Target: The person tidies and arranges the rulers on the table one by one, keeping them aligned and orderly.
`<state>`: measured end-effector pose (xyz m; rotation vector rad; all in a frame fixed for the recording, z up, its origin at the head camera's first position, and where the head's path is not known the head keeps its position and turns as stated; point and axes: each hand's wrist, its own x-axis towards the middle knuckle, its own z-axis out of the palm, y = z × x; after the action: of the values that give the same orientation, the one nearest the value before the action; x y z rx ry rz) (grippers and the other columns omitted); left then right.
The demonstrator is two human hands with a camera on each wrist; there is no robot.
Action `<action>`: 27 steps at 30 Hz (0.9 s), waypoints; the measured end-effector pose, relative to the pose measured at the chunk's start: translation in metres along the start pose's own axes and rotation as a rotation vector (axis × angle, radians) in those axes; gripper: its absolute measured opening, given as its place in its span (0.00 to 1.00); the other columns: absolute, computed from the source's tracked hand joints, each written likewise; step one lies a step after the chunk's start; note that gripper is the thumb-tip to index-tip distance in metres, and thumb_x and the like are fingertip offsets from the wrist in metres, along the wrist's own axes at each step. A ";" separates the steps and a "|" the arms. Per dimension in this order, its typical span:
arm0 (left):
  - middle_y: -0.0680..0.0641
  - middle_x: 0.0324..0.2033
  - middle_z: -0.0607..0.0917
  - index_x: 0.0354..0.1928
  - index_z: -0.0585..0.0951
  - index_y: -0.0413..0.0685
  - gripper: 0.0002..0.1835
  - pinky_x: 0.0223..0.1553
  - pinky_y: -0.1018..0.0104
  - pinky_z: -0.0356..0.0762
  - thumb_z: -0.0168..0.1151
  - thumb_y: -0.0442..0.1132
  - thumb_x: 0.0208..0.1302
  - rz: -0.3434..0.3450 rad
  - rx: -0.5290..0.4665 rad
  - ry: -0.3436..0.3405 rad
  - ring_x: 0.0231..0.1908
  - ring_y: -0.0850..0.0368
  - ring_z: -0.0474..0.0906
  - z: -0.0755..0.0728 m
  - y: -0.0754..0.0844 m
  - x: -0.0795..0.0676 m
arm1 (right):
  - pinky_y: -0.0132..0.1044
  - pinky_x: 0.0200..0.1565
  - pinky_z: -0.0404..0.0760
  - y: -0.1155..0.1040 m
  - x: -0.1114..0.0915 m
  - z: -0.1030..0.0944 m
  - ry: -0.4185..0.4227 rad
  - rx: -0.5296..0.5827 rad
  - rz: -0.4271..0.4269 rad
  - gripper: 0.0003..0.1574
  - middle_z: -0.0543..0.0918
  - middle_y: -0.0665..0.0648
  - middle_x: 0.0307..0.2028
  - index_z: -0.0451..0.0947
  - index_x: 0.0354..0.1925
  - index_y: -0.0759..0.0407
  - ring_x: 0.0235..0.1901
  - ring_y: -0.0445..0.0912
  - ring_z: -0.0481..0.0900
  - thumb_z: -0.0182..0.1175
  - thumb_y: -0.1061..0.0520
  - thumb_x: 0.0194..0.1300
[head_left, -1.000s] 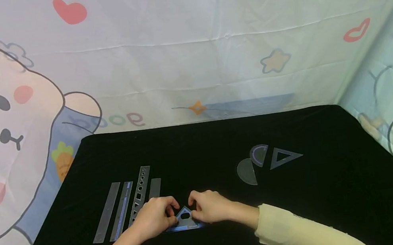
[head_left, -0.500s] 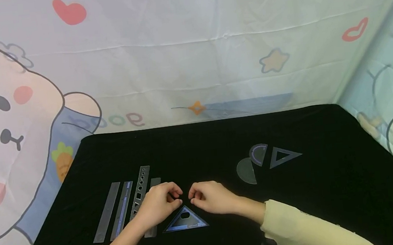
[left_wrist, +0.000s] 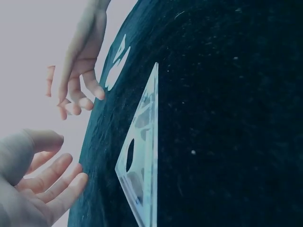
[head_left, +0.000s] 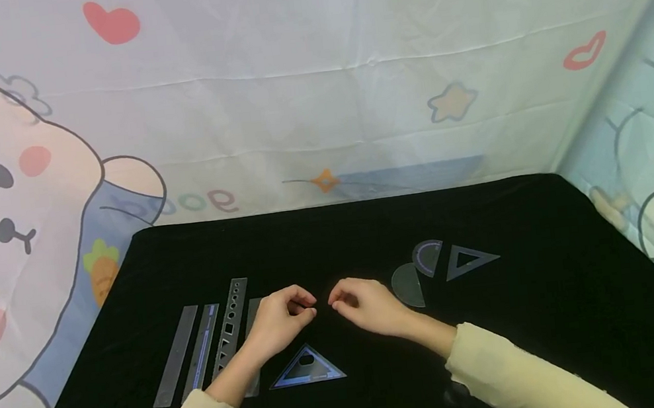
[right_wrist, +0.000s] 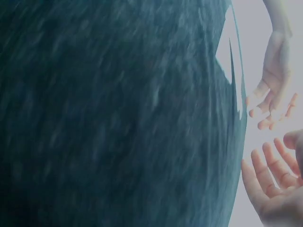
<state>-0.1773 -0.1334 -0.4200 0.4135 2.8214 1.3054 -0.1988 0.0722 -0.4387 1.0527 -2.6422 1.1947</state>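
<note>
A clear set square (head_left: 307, 369) with blue edging and an oval hole lies flat on the black cloth, its long side toward me. Above and beyond it in the head view is my left hand (head_left: 282, 318), fingers loosely bent and holding nothing. Facing it, my right hand (head_left: 367, 303) hovers with relaxed fingers, also holding nothing. A gap separates the two sets of fingertips. In the left wrist view the set square (left_wrist: 142, 151) lies below both hands, apart from them. The left forearm and hand cover part of a short ruler (head_left: 253, 311).
Left of the hands lie a plain clear ruler (head_left: 177, 356), a blue-striped ruler (head_left: 201, 350) and a stencil ruler (head_left: 230, 324) with cut-out shapes. At the right are a plain protractor (head_left: 409, 286), a blue-marked protractor (head_left: 428, 258) and another set square (head_left: 456, 270). A printed curtain (head_left: 292, 101) hangs behind.
Both hands have let go of the set square's sides, lifted and moved away from me, slightly to the right. The set square stays on the cloth.
</note>
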 end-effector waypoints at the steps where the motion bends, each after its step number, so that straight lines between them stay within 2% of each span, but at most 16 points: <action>1: 0.53 0.31 0.82 0.34 0.81 0.46 0.05 0.30 0.73 0.77 0.64 0.34 0.54 -0.002 -0.005 0.004 0.29 0.61 0.78 0.001 0.000 0.002 | 0.26 0.33 0.77 0.002 0.000 -0.002 0.003 -0.007 -0.002 0.04 0.79 0.45 0.32 0.77 0.36 0.52 0.31 0.35 0.76 0.58 0.58 0.62; 13: 0.54 0.32 0.82 0.35 0.81 0.48 0.05 0.30 0.70 0.77 0.64 0.36 0.56 -0.015 -0.026 0.032 0.30 0.61 0.78 0.016 0.003 0.027 | 0.26 0.34 0.77 0.033 -0.015 -0.033 0.014 -0.224 0.001 0.06 0.79 0.43 0.34 0.77 0.39 0.49 0.32 0.33 0.76 0.59 0.54 0.60; 20: 0.52 0.34 0.83 0.37 0.81 0.48 0.06 0.32 0.69 0.77 0.62 0.37 0.57 -0.014 -0.035 -0.009 0.32 0.60 0.78 0.025 0.014 0.035 | 0.27 0.34 0.78 0.044 -0.026 -0.051 0.044 -0.297 0.040 0.08 0.80 0.44 0.36 0.78 0.40 0.50 0.33 0.35 0.77 0.60 0.54 0.60; 27: 0.50 0.38 0.83 0.42 0.80 0.45 0.10 0.35 0.68 0.78 0.61 0.37 0.58 0.011 -0.086 -0.041 0.35 0.58 0.79 0.036 0.028 0.043 | 0.34 0.37 0.80 0.051 -0.034 -0.068 0.047 -0.386 0.064 0.11 0.81 0.47 0.39 0.79 0.43 0.52 0.38 0.41 0.79 0.58 0.54 0.61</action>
<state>-0.2087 -0.0790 -0.4183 0.4489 2.7220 1.3974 -0.2183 0.1609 -0.4346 0.8656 -2.7301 0.6622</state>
